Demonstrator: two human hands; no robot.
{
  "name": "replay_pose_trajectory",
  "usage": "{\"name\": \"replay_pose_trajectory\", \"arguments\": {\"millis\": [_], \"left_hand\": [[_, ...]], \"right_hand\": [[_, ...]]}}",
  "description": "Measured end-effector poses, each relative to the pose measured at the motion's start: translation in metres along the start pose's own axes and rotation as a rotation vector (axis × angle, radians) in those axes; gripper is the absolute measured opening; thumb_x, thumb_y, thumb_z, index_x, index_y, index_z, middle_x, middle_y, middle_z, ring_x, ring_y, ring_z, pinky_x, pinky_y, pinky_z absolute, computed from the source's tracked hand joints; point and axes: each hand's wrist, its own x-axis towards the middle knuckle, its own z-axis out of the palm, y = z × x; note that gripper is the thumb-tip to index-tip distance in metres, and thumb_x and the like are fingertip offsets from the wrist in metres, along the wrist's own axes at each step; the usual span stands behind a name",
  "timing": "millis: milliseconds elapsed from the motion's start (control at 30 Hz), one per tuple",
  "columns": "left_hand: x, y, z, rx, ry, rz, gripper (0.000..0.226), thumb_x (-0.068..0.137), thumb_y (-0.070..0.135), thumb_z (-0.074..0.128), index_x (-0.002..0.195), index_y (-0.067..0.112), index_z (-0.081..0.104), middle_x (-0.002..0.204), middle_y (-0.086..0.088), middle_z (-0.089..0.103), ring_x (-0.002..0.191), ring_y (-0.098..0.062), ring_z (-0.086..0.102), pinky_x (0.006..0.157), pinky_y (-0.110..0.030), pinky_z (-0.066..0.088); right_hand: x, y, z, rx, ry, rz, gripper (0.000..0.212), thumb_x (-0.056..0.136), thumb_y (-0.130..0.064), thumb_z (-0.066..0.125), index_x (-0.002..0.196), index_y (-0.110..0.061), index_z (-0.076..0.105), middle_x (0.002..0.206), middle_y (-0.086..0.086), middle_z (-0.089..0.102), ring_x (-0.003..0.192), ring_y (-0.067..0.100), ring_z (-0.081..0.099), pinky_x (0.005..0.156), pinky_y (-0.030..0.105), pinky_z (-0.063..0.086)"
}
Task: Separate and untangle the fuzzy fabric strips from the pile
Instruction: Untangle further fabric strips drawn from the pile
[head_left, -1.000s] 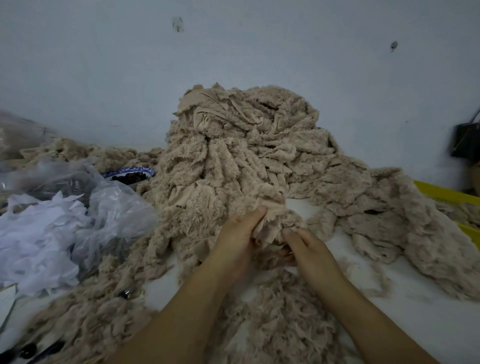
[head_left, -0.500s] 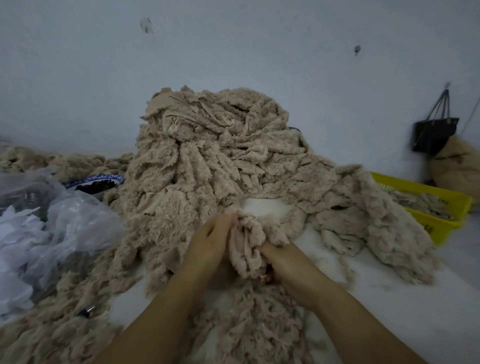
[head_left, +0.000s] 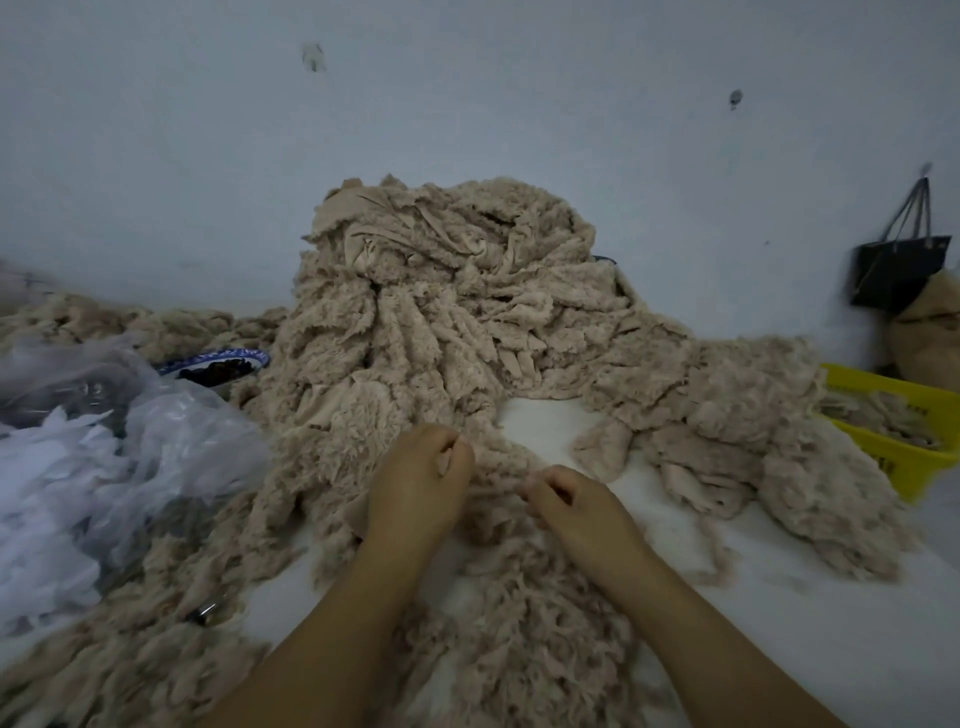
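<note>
Our left grip (head_left: 421, 480) and right grip (head_left: 563, 499) each pinched, fingers curled, one fuzzy strip (head_left: 498, 467) running crosswise between them; the pile (head_left: 441, 312) rose just beyond.

A pale blue-grey wall (head_left: 467, 114) rose behind the white worktop (head_left: 831, 597), carrying a smudge (head_left: 313, 56) and a small dark mark (head_left: 735, 98). At the right a black bag (head_left: 893, 270) hung on it by its handles, just beside a brown sack (head_left: 930, 338). The light was dim and flat.
</note>
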Motion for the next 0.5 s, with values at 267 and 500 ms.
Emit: {"name": "replay_pose_trajectory", "arguments": {"millis": [267, 500], "left_hand": [[0.006, -0.034, -0.012, 0.331, -0.202, -0.326, 0.044, 0.099, 0.031, 0.051, 0.138, 0.011, 0.045, 0.142, -0.011, 0.043, 0.127, -0.030, 0.045, 0.103, -0.039, 0.041], [0.009, -0.023, -0.010, 0.113, 0.006, -0.122, 0.024, 0.102, 0.019, 0.048, 0.110, 0.004, 0.066, 0.107, -0.007, 0.057, 0.100, -0.026, 0.055, 0.079, -0.031, 0.042]], "right_hand": [[-0.004, -0.001, 0.001, -0.094, -0.074, -0.031, 0.025, 0.099, -0.041, 0.050, 0.085, -0.033, 0.070, 0.091, -0.012, 0.070, 0.085, 0.002, 0.063, 0.073, 0.020, 0.049], [-0.004, 0.000, 0.003, -0.104, -0.052, -0.069, 0.025, 0.098, -0.038, 0.051, 0.082, -0.032, 0.069, 0.087, -0.011, 0.069, 0.079, -0.002, 0.061, 0.062, 0.010, 0.043]]}}
